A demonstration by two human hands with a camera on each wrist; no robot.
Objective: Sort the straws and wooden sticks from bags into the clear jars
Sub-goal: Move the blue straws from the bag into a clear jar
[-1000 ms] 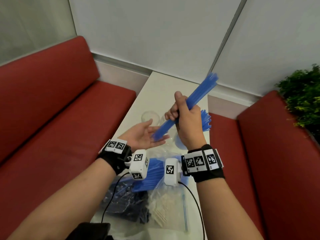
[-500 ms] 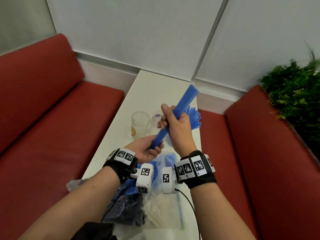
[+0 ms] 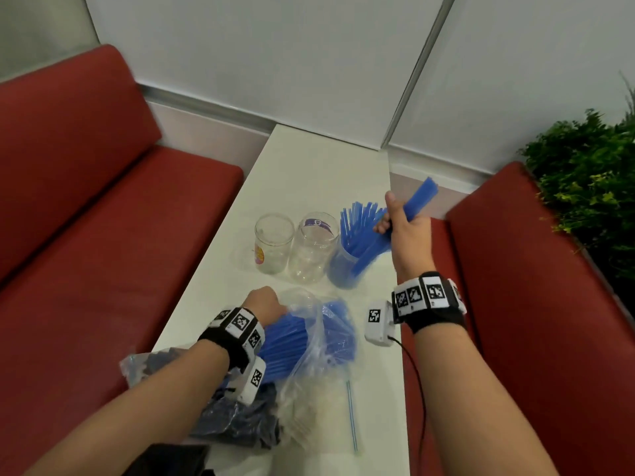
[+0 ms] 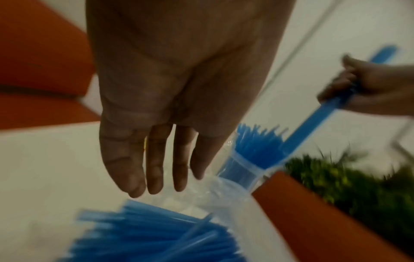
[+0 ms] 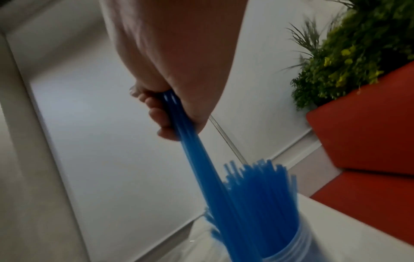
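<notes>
I count three clear jars in a row at the middle of the head view: an empty jar point(image 3: 274, 242) with a coloured print, a second empty jar point(image 3: 313, 247) with a purple label, and a third jar point(image 3: 347, 267) packed with blue straws that fan out above its rim. My right hand point(image 3: 409, 235) is clenched around one tight bundle of straws point(image 3: 417, 202), tilted, with its lower end among those in the third jar; the right wrist view shows the fingers point(image 5: 156, 113) wrapped round the smooth, thin plastic tubes. My left hand point(image 4: 174, 92) is relaxed, fingers straight and holding nothing, at the mouth of a crinkled clear bag of blue straws point(image 3: 309, 338) low in the frame. Below it my left forearm partly hides a bag of dark straws point(image 3: 237, 420) and a bag of pale sticks point(image 3: 302, 417), both too blurred to count. One loose straw point(image 3: 352, 417) lies on the white table point(image 3: 309, 166), lower centre. Both wrist views are smeared.
</notes>
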